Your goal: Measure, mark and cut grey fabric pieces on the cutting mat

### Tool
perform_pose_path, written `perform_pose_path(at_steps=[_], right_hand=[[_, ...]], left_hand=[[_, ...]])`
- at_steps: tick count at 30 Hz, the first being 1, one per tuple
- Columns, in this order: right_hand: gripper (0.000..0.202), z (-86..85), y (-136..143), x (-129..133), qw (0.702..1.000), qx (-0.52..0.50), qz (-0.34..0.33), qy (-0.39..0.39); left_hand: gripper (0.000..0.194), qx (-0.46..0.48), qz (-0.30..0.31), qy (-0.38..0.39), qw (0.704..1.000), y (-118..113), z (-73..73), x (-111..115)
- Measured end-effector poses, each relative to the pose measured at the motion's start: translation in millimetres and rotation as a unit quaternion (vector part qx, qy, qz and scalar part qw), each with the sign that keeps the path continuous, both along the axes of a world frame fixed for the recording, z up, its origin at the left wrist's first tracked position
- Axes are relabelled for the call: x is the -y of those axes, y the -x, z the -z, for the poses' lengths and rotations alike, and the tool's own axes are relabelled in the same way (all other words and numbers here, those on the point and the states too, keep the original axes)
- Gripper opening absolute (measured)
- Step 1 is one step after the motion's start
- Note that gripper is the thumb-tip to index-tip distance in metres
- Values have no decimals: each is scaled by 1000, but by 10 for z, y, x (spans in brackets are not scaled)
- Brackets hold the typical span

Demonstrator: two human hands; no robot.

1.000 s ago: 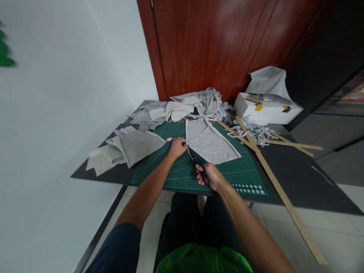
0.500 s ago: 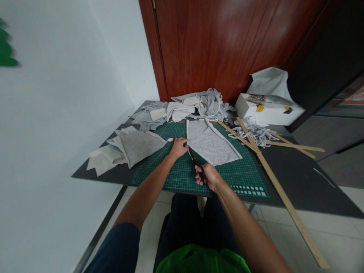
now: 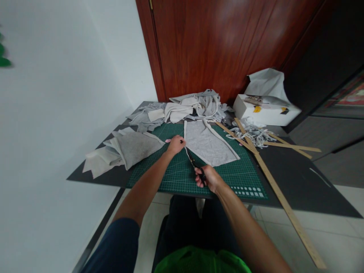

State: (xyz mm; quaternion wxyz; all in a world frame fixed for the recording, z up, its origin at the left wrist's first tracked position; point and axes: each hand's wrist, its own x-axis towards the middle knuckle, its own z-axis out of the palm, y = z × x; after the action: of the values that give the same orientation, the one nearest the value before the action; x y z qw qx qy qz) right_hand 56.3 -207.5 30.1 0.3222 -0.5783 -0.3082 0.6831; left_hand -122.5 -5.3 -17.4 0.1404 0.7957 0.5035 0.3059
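Observation:
A light grey fabric piece point(image 3: 212, 146) with pale edge strips lies on the green cutting mat point(image 3: 173, 178). My left hand point(image 3: 176, 144) is closed at its left edge, pinching the pale strip there; a small dark spot shows by the fingers, too small to name. My right hand point(image 3: 207, 177) grips black-handled scissors point(image 3: 201, 175) by the loops. Their blades point up and left to the lower left edge of the fabric, just below my left hand. Whether the blades are around the cloth cannot be made out.
Folded grey fabric pieces point(image 3: 136, 148) lie at the left. Behind the mat is a heap of grey cloth point(image 3: 182, 108). At the right are wooden rulers point(image 3: 273, 180), one overhanging the table's front edge, pale fabric scraps point(image 3: 257, 134) and a white box point(image 3: 264, 110).
My left hand has closed more and turned at the fabric's edge. The scissors stay in my right hand, nearly in place. The whole view has shifted slightly.

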Motion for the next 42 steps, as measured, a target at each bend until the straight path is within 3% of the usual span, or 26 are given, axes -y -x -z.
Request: perform_pose_path(at_steps=[10, 20, 27, 42], right_hand=[[23, 2, -51, -16, 1000, -1, -16, -5], [25, 5, 81, -182, 1000, -10, 0, 4], [19, 32, 141, -174, 1000, 8, 13, -12], [24, 53, 218, -264, 1000, 9, 17, -17]], left_hand=[[29, 22, 19, 11, 1000, 84, 64, -9], [26, 17, -13, -2, 1000, 54, 82, 29], [24, 30, -12, 7, 999, 64, 94, 22], [21, 34, -28, 5, 999, 56, 90, 61]])
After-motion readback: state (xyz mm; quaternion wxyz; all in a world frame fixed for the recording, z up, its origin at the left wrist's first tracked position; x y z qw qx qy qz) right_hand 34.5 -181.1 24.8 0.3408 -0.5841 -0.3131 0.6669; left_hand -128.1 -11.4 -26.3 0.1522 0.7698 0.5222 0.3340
